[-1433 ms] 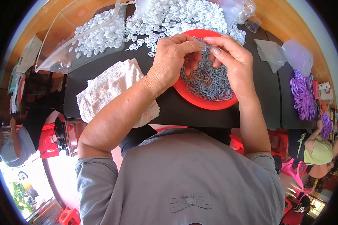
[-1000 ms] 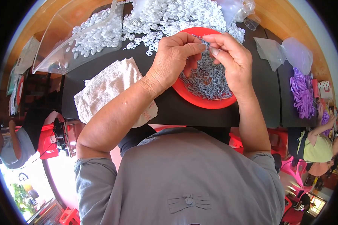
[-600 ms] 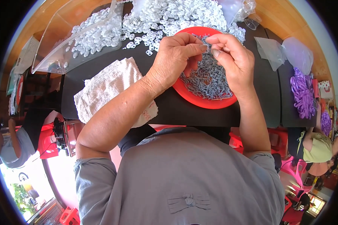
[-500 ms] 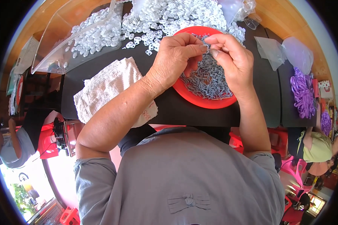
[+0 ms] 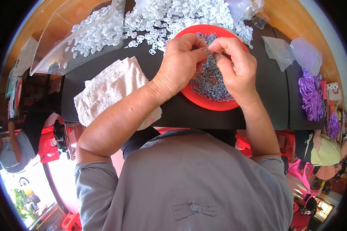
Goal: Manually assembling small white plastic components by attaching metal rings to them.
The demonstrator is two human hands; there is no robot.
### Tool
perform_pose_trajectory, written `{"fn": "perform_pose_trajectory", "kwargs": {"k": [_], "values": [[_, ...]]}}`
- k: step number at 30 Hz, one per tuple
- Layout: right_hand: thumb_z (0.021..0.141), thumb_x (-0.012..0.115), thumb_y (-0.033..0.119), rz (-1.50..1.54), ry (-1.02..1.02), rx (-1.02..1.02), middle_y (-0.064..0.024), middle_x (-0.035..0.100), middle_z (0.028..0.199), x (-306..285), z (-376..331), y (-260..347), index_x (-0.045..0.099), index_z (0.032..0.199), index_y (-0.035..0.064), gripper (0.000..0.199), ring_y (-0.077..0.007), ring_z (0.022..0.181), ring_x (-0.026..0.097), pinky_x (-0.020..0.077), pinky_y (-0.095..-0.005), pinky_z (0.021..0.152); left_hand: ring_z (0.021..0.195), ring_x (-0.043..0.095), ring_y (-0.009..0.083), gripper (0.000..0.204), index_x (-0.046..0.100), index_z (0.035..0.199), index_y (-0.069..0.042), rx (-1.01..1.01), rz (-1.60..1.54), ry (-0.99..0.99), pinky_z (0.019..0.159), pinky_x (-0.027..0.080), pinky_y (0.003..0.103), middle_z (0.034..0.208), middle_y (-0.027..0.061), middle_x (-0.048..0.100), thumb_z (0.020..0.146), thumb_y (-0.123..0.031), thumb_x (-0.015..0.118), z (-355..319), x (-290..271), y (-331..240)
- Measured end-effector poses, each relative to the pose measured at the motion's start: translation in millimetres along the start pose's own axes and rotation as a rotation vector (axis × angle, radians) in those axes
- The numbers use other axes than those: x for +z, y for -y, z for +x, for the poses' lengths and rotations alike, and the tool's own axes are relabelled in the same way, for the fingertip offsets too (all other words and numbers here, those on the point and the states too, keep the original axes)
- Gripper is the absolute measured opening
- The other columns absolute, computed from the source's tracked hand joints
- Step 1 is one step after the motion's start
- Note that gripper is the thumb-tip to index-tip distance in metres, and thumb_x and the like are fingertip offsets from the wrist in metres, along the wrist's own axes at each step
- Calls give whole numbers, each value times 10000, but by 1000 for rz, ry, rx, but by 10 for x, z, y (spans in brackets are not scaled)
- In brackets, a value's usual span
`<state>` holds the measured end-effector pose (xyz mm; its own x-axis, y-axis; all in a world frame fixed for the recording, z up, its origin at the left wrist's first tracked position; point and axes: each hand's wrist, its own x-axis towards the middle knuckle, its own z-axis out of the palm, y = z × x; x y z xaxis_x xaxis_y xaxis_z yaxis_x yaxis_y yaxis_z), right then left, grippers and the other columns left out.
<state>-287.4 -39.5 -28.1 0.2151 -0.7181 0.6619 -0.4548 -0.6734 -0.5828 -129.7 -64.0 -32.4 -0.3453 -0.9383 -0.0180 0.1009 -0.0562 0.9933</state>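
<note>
My left hand [image 5: 180, 59] and my right hand [image 5: 236, 65] meet fingertip to fingertip above a round red bowl [image 5: 204, 103]. Thumb and forefinger of each are pinched together, and whatever lies between them is too small and covered to make out. Many small grey-blue pin-like pieces [image 5: 214, 82] fill the bowl. Beyond it spreads a heap of small white oval plastic pieces with holes [image 5: 181, 15]. A folded white towel [image 5: 108, 86] lies on the table under my left forearm.
A clear plastic bin [image 5: 52, 57] at the left holds more white pieces. Plastic bags [image 5: 306, 56] and bundles of purple strap [image 5: 310, 94] lie on the right of the dark table [image 5: 268, 104]. Another person [image 5: 325, 152] is at the right, one [image 5: 17, 150] at the left.
Both hands have shifted slightly, the right a little to the left and down, and their fingertips have drawn closer. A small pale piece glimpsed between them before is now hidden.
</note>
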Motion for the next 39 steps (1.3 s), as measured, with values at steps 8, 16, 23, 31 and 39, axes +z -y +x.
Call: {"fn": "perform_pose_trajectory", "kwargs": {"k": [8, 16, 23, 31, 39], "values": [[783, 512, -167, -116, -11, -112, -58, 640, 859, 66, 5, -24, 575, 966, -14, 247, -120, 755, 620, 500, -233, 680, 564, 525, 98, 87, 590, 807, 20, 123, 105, -62, 515, 440, 271, 644, 43, 565, 856, -46, 618, 22, 14, 110], [676, 467, -177, -88, -38, -119, -107, 642, 820, 78, 24, -23, 563, 950, 7, 343, -246, 749, 660, 531, -313, 670, 542, 506, 61, 75, 602, 896, -3, 53, 124, 0, 443, 390, 212, 679, 4, 560, 903, -77, 599, -5, -25, 5], [838, 519, -136, 51, -19, 12, -37, 636, 890, 32, 8, -56, 578, 1018, -31, 216, -83, 809, 603, 499, -229, 744, 517, 498, 65, 104, 600, 886, 0, 13, 73, -26, 421, 382, 222, 658, 2, 548, 910, -100, 612, -4, -9, 5], [761, 488, -164, 39, -61, 5, -78, 660, 848, 109, -3, -43, 565, 950, 11, 269, -187, 779, 675, 531, -283, 705, 514, 505, 66, 80, 606, 891, 0, -19, 48, -54, 424, 389, 214, 666, 10, 565, 910, -78, 600, -11, 17, 33], [718, 453, -185, -98, -89, -103, -91, 660, 840, 163, -1, -5, 579, 944, 11, 325, -208, 780, 675, 537, -292, 711, 519, 514, 72, 67, 609, 890, 9, 236, 161, -87, 434, 401, 220, 701, 25, 585, 901, -57, 603, 11, 27, 145]]}}
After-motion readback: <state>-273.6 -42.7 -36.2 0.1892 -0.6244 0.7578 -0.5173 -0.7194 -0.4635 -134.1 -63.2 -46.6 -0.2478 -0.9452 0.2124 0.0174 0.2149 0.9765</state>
